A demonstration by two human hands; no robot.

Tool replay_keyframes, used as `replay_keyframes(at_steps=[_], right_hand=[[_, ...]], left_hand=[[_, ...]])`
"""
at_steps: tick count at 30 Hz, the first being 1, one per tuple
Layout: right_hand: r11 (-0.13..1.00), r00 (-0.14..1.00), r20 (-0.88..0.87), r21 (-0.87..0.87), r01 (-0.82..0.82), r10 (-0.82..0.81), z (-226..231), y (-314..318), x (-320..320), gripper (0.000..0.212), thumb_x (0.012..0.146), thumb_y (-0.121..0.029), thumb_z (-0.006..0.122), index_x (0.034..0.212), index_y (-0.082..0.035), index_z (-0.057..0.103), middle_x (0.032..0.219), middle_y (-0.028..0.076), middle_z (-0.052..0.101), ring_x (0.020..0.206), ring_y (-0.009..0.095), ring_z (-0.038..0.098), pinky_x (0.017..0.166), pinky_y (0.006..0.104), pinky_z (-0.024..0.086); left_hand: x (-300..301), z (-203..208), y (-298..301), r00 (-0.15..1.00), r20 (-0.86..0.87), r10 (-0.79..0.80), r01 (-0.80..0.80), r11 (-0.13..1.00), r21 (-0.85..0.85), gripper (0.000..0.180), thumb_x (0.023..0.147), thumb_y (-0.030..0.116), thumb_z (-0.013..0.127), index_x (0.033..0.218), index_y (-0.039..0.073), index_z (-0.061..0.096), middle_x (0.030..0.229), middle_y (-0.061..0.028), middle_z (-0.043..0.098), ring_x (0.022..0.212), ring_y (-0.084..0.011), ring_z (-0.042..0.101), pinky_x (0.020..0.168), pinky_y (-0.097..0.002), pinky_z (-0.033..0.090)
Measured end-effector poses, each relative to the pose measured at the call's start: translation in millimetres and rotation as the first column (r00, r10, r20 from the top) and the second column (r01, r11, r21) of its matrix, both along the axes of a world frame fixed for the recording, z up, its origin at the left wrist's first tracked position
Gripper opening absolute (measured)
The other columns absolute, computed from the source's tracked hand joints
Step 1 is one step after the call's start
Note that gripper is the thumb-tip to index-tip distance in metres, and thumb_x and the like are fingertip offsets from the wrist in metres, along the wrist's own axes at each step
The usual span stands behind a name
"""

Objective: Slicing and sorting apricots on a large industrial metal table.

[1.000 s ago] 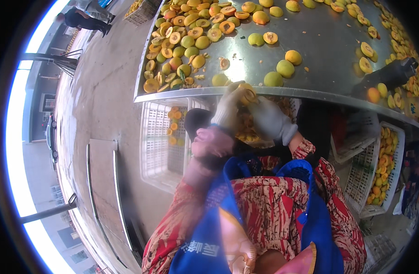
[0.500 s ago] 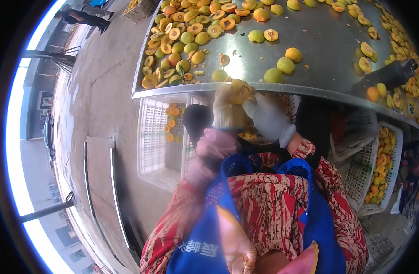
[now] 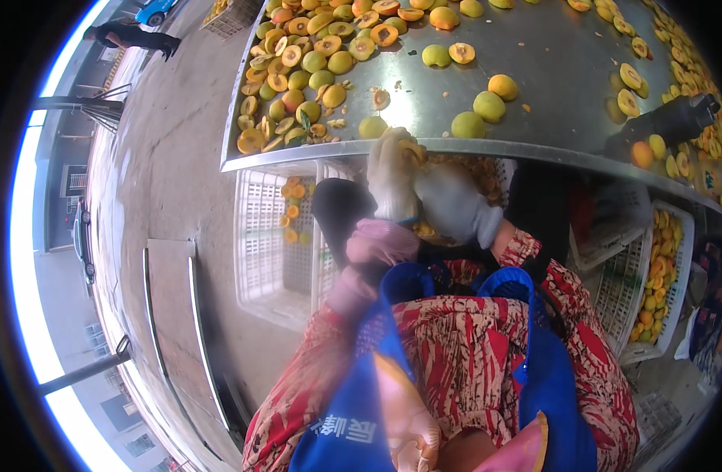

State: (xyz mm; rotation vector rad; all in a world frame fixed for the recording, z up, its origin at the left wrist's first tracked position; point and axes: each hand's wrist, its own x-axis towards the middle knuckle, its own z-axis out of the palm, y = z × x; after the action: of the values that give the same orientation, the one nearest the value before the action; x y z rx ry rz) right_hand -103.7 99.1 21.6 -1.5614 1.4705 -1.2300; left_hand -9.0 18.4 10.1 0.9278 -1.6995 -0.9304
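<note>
Head view, against half a second ago: seems to have brought the fingers of the white-knit-gloved left hand further round the yellow-orange, rounded fruit piece, leaving less of its flesh showing. Grips that fruit piece with curled left fingers, right at the near rim of the shiny grey sheet-metal bench. Keeps the pale-grey-gloved right hand close beside, blurred; cannot tell whether closed on anything or hiding a tool. Has a heap of yellow-green and orange round fruits, many cut open, on the left of the bench, and a whole yellow-green round fruit just beside the left fingers. Has more yellow-orange cut pieces below, partly hidden behind the right hand. Judging by so many opened halves, looks midway through opening or pitting one piece, with nothing let go yet. Probably calls next for a steady left grip while working the right fingers against the flesh, then for releasing flesh and stone separately, without crushing soft halves
</note>
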Motion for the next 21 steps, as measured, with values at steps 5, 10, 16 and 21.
replay_keyframes(at_steps=[5,10,16,21], right_hand=[[0.939,0.964,0.263,0.324,-0.112,0.024,11,2,-2,0.034,0.093,-0.032,0.048,0.101,0.001,0.054,0.087,0.020,0.061,0.081,0.027,0.060,0.075,0.0377,0.046],[0.973,0.967,0.201,0.198,0.114,-0.154,10,-1,6,0.026,0.094,-0.025,0.048,0.101,-0.001,0.054,0.087,0.015,0.060,0.083,0.027,0.058,0.069,0.0372,0.045],[0.991,0.999,0.040,0.134,0.028,-0.033,-3,-2,6,0.038,0.092,-0.034,0.048,0.101,0.003,0.052,0.093,0.029,0.060,0.089,0.041,0.059,0.078,0.0437,0.045],[0.986,0.996,0.088,0.164,-0.021,0.006,12,-1,4,0.038,0.093,-0.035,0.045,0.099,0.003,0.053,0.097,0.028,0.059,0.092,0.039,0.058,0.081,0.0428,0.044]], left_hand=[[4,27,0,0.729,-0.678,0.100,0.496,0.605,0.623,0.019,0.091,0.016,0.049,0.100,0.000,0.056,0.091,-0.0116,0.056,0.080,-0.0230,0.058,0.073,-0.0305,0.048],[-5,26,1,0.572,-0.768,0.289,0.548,0.562,0.620,0.031,0.093,0.030,0.050,0.098,-0.001,0.055,0.089,-0.0126,0.056,0.082,-0.0257,0.058,0.077,-0.0356,0.048],[-5,12,2,0.537,-0.801,0.266,0.502,0.662,0.556,0.032,0.094,0.031,0.048,0.097,-0.001,0.057,0.088,-0.0135,0.057,0.078,-0.0235,0.058,0.074,-0.0331,0.049],[-3,23,2,0.778,-0.605,0.173,0.263,0.784,0.563,0.034,0.094,0.029,0.048,0.092,-0.003,0.059,0.076,-0.0127,0.060,0.065,-0.0212,0.058,0.062,-0.0300,0.048]])
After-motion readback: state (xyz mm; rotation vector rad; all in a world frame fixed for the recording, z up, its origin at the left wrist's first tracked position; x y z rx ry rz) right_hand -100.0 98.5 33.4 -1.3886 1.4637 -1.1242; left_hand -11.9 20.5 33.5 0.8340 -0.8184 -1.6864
